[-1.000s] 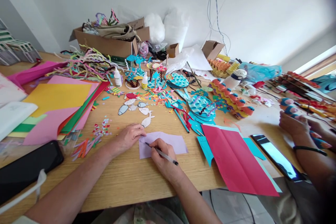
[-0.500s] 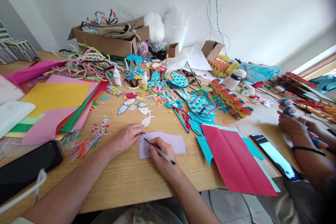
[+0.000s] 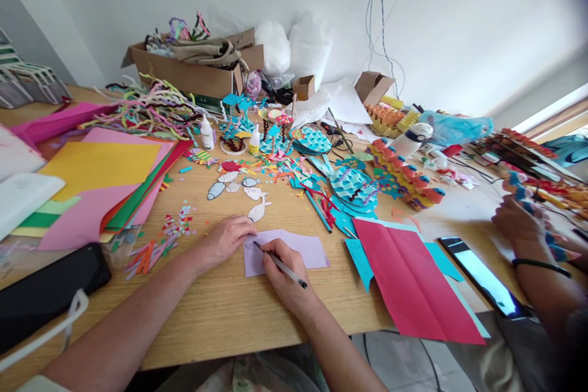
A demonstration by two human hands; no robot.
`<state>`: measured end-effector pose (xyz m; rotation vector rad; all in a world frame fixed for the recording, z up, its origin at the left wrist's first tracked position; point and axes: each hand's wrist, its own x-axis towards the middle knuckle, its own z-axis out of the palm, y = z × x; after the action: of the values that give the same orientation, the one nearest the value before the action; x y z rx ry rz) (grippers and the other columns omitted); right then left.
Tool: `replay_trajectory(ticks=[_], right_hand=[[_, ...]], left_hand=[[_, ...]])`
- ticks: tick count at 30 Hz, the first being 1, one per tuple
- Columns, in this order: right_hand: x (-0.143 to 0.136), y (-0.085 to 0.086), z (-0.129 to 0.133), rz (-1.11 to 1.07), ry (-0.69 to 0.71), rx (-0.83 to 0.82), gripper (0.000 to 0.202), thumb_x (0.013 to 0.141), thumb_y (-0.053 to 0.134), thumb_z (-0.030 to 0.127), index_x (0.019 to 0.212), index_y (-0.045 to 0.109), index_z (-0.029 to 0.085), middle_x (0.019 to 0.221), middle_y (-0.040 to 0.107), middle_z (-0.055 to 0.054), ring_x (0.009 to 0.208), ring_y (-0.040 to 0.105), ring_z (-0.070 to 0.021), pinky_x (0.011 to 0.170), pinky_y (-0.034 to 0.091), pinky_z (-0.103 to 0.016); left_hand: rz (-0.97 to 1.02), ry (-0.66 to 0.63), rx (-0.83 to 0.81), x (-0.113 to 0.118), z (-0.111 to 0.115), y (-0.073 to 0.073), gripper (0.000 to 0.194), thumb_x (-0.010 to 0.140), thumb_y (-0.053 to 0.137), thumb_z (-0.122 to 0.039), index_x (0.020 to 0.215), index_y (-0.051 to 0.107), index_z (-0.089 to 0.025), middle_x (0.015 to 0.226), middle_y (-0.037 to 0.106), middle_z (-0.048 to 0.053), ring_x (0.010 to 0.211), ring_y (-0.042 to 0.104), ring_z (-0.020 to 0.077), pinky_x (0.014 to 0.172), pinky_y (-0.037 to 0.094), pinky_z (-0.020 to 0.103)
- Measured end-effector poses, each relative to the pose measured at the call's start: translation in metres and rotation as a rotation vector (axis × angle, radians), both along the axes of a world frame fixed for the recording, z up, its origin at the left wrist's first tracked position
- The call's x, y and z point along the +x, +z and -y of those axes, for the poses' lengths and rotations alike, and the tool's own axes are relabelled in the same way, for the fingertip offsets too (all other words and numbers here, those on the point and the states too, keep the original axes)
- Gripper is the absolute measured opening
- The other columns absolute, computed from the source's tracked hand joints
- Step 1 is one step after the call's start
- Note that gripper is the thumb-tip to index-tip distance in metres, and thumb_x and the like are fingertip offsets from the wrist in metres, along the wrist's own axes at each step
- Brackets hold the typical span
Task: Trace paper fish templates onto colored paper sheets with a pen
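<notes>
A sheet of purple paper (image 3: 303, 249) lies on the wooden table in front of me. My right hand (image 3: 285, 266) grips a pen (image 3: 289, 272) with a clear barrel and dark end, its tip on the left part of the sheet. Faint drawn lines show near that tip. My left hand (image 3: 228, 236) rests flat with its fingertips at the sheet's upper left corner, pressing on it. Just beyond the fingers lies a white paper fish (image 3: 258, 211). Several smaller cut-out fish, one of them a blue-grey fish (image 3: 215, 190), lie behind it.
Coloured paper sheets (image 3: 98, 165) and a black phone (image 3: 50, 294) are at left. Paper scraps (image 3: 169, 236) lie nearby. Right of me are a red sheet (image 3: 413, 282) and a lit phone (image 3: 482, 275). Another person's hand (image 3: 519, 220) works at far right. Glue bottles (image 3: 207, 135) stand behind.
The pen tip has shifted very slightly on the purple paper. My left hand stays in place. The other person's hands have moved a little at the far right.
</notes>
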<state>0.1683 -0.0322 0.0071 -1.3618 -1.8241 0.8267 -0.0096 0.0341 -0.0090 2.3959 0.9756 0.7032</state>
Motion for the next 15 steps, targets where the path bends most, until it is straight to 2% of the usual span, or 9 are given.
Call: replay_trajectory(ticks=[8, 15], right_hand=[[0.0008, -0.0018, 0.0030, -0.028, -0.027, 0.028, 0.012, 0.071, 0.042, 0.014, 0.070, 0.053, 0.020, 0.056, 0.052, 0.004, 0.050, 0.045, -0.0106, 0.049, 0.035, -0.021], [0.0022, -0.0013, 0.0028, -0.061, -0.031, -0.005, 0.012, 0.075, 0.043, 0.017, 0.075, 0.055, 0.019, 0.056, 0.052, 0.004, 0.050, 0.045, -0.0102, 0.048, 0.034, -0.020]], left_hand=[[-0.020, -0.001, -0.036, -0.0001, 0.0007, 0.0046, 0.019, 0.082, 0.049, -0.011, 0.088, 0.064, -0.019, 0.086, 0.061, 0.003, 0.084, 0.056, 0.0147, 0.077, 0.045, 0.027], [-0.004, -0.008, -0.034, -0.0002, 0.0006, 0.0057, 0.020, 0.082, 0.048, -0.010, 0.088, 0.064, -0.019, 0.085, 0.060, 0.003, 0.083, 0.055, 0.0142, 0.076, 0.045, 0.027]])
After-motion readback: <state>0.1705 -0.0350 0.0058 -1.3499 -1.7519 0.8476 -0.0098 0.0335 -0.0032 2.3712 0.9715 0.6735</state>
